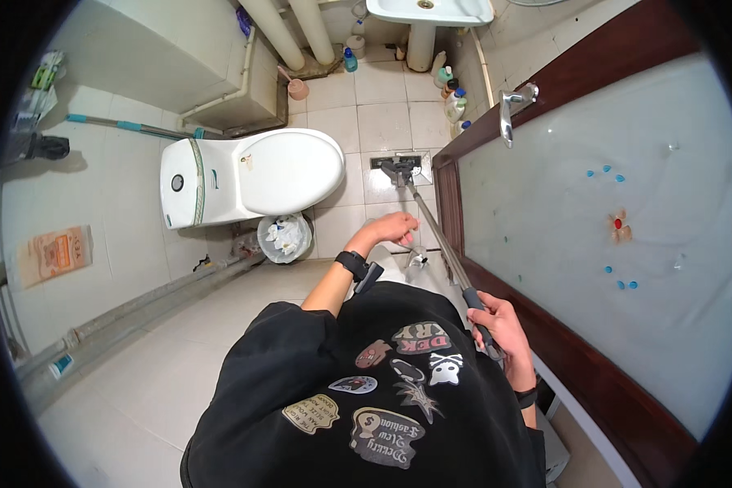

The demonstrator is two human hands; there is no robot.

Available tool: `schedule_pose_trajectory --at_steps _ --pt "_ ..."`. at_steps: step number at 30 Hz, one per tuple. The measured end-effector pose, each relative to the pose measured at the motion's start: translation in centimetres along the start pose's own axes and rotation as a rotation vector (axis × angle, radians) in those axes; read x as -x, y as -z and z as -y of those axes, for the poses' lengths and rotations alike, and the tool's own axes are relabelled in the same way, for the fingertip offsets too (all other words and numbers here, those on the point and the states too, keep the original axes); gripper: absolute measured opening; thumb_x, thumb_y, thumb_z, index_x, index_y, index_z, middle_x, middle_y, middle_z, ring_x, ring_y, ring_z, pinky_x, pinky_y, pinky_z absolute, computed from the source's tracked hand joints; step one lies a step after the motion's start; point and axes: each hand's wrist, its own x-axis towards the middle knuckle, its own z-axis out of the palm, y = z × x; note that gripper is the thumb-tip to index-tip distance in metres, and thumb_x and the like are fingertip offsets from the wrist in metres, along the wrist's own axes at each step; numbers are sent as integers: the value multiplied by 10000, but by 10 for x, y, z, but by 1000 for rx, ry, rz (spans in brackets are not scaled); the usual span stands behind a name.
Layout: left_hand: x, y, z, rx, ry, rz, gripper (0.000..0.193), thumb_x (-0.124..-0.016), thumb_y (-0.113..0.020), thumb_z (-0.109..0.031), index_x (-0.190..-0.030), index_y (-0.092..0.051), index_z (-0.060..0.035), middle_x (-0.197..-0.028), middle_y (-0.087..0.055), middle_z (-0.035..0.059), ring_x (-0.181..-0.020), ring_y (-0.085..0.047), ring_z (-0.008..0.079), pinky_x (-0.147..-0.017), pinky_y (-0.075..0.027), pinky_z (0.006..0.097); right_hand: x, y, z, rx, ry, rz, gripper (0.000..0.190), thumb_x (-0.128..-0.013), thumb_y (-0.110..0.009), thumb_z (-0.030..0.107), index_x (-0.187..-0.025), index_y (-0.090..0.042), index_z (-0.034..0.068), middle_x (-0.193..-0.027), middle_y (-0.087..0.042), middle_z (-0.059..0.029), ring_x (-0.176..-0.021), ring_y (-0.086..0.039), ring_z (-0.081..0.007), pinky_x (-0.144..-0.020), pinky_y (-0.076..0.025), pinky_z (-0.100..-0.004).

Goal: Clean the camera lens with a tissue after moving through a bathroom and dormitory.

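Note:
My right hand (pixel 500 323) is closed around the dark grip of a long-handled floor tool (pixel 433 222) with a grey metal pole. Its dark head rests at the floor drain (pixel 427 165), whose metal frame is set in the tiles; part of the dark slot lies under the head. My left hand (pixel 396 227) is held out to the left of the pole, fingers partly curled, with nothing plainly in it. Below that hand a clear object, too unclear to name, shows near my feet.
A white toilet (pixel 290 171) stands left of the drain, with a lined waste bin (pixel 285 250) beside it. The glazed door (pixel 585 201) is at the right. Several bottles (pixel 454 110) line the wall below the pedestal washbasin (pixel 424 43). A toilet brush holder (pixel 298 89) stands near the pipes.

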Motion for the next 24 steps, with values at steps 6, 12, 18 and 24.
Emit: schedule_pose_trajectory --at_steps 6,12,18,24 --pt "-7 -169 -47 22 -4 -106 436 -940 -544 -320 -1250 -508 -16 -915 -670 107 -730 -640 145 -637 -512 285 28 127 -19 -25 40 127 555 -893 -594 110 -1405 -409 4 -740 -581 -44 -468 -541 -113 -394 -430 -264" --pt "27 -235 -59 -57 -385 -348 691 -830 -619 -121 -1458 -330 -96 -975 -636 112 -870 -632 220 -774 -502 313 34 121 -33 16 205 332 328 -990 -454 247 -1222 -547 35 -785 -598 -59 -525 -558 -113 -459 -453 -241" --pt "64 -281 -49 -5 -455 -637 305 -836 -575 -64 -1122 -486 -122 -785 -578 119 -729 -581 293 -660 -458 385 47 105 -68 260 370 483 385 -1034 -341 345 -1125 -551 35 -885 -624 -102 -663 -595 -138 -589 -497 -262" --pt "112 -310 -22 69 -569 -750 207 -860 -537 -96 -1062 -495 -110 -755 -563 97 -649 -546 250 -593 -432 363 78 77 -95 300 534 592 516 -1013 -354 475 -1258 -499 45 -1061 -638 -184 -890 -658 -230 -750 -520 -308"
